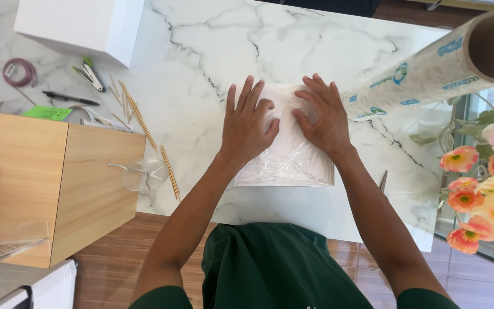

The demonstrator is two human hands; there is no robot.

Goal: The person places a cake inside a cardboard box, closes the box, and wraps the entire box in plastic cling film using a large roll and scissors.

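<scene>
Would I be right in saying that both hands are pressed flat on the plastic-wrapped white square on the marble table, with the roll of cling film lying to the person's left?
Not quite: the roll of cling film lies to the person's right, as the head view shows. The rest holds: the left hand and right hand press flat on the plastic-wrapped white square on the marble table.

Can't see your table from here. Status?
Both hands, left hand and right hand, flat on the plastic-wrapped white square. Wrap roll just right, clear of hands.

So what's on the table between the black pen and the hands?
In the head view, thin wooden sticks lie scattered on the marble table between the black pen and the left hand.
</scene>
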